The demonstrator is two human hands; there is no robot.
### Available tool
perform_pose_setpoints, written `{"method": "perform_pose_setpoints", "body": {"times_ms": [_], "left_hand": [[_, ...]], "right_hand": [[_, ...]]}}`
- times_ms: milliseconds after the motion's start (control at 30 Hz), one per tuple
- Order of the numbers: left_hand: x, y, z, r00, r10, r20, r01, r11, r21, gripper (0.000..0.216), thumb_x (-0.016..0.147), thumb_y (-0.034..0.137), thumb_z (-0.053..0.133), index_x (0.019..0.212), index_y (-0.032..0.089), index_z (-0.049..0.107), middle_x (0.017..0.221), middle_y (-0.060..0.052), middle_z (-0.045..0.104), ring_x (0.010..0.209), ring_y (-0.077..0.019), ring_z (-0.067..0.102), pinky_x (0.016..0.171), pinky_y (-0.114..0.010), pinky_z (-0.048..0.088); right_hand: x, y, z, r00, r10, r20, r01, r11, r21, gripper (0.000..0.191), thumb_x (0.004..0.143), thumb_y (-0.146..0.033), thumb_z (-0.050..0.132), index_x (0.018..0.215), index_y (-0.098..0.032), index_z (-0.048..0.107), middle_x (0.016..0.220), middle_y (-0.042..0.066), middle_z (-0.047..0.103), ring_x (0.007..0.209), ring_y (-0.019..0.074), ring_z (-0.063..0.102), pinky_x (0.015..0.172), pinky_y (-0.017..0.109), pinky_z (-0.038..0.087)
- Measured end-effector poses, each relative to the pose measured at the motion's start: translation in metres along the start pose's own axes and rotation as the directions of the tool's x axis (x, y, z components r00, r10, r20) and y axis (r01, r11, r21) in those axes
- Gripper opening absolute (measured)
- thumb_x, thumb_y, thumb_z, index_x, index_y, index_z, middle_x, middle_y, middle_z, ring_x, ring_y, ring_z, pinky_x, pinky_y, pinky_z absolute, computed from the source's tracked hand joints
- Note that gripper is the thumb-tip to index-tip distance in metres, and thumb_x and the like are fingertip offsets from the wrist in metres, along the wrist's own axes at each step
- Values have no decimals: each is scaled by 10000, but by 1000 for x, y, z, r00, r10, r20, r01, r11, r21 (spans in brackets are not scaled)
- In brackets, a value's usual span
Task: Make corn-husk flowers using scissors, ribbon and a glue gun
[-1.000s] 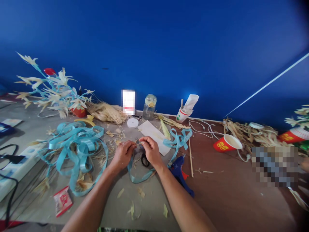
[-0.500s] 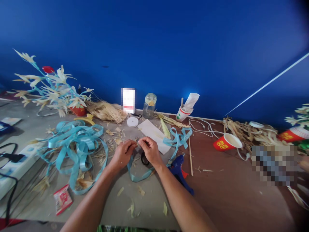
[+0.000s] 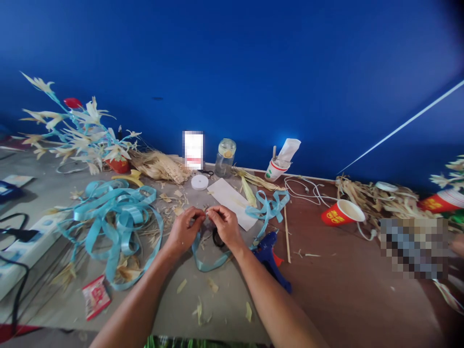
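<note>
My left hand and my right hand meet over the middle of the table, fingertips pinched together on a light blue ribbon. The ribbon loops down toward me below both hands. What exactly sits between the fingertips is too small to make out. Black scissors lie on the table under my right hand. A blue glue gun lies just right of my right wrist.
A big tangle of blue ribbon lies at left, a husk-flower bouquet behind it. A white paper sheet, tape roll, glass jar, paper cup and tipped red cup stand beyond. Husk scraps litter the table. A power strip is far left.
My hands have stayed pinched on the ribbon, fingers shifting slightly closer together. The view has drifted a little.
</note>
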State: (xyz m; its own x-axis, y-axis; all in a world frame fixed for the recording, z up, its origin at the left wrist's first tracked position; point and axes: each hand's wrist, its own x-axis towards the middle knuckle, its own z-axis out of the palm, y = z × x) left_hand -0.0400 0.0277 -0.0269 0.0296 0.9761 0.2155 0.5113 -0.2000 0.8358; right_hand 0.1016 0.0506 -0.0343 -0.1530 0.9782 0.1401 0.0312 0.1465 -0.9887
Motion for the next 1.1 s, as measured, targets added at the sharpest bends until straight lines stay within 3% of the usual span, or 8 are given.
{"method": "perform_pose_setpoints", "body": {"times_ms": [100, 300, 500, 800, 1000, 1100], "left_hand": [[-2, 2, 3, 995, -93, -29, 87, 983, -162, 140, 793, 276, 510, 784, 161, 588, 687, -1, 575, 625, -121, 502, 601, -238, 399], [-1, 4, 3, 982, -185, -48, 144, 882, -449, 201, 721, 322, 621, 818, 151, 580, 694, 6, 555, 615, -106, 491, 586, -223, 401], [1, 5, -1, 977, -193, 91, 212, 821, -531, 245, 723, 372, 629, 702, 143, 547, 582, 33, 469, 545, -81, 411, 519, -203, 337], [2, 8, -3, 970, -208, 123, 241, 791, -562, 270, 691, 388, 660, 699, 144, 544, 564, 44, 457, 520, -70, 390, 500, -196, 311], [1, 7, -5, 965, -200, 171, 262, 803, -536, 274, 723, 402, 628, 693, 147, 535, 547, 47, 427, 506, -67, 353, 485, -198, 271], [0, 8, -5, 960, -202, 195, 276, 803, -528, 274, 732, 410, 619, 707, 148, 540, 548, 47, 418, 505, -68, 345, 482, -198, 259]], "right_hand": [[0, 0, 0, 1000, 27, 8, -28, 1000, 14, 184, 779, -329, 544, 751, -169, 631, 613, -15, 563, 559, 112, 478, 548, 216, 393], [-4, -6, 3, 996, -72, 52, 80, 984, -160, 174, 785, -277, 532, 668, -168, 600, 633, -9, 582, 599, 117, 499, 582, 215, 389], [-5, -8, 1, 989, -111, 93, 125, 978, -169, 174, 784, -258, 530, 669, -165, 621, 628, -8, 588, 596, 116, 503, 581, 214, 391], [-5, -10, 1, 983, -131, 130, 155, 969, -192, 189, 791, -281, 543, 672, -165, 635, 626, -1, 588, 598, 118, 516, 585, 219, 397], [-6, -9, 1, 990, -92, 106, 101, 991, -87, 89, 748, -251, 560, 726, -176, 602, 659, -10, 574, 616, 116, 498, 603, 225, 405], [-5, -12, -1, 988, -47, 150, 48, 999, 0, 100, 743, -253, 547, 685, -177, 576, 630, -21, 536, 592, 106, 464, 575, 220, 379]]}}
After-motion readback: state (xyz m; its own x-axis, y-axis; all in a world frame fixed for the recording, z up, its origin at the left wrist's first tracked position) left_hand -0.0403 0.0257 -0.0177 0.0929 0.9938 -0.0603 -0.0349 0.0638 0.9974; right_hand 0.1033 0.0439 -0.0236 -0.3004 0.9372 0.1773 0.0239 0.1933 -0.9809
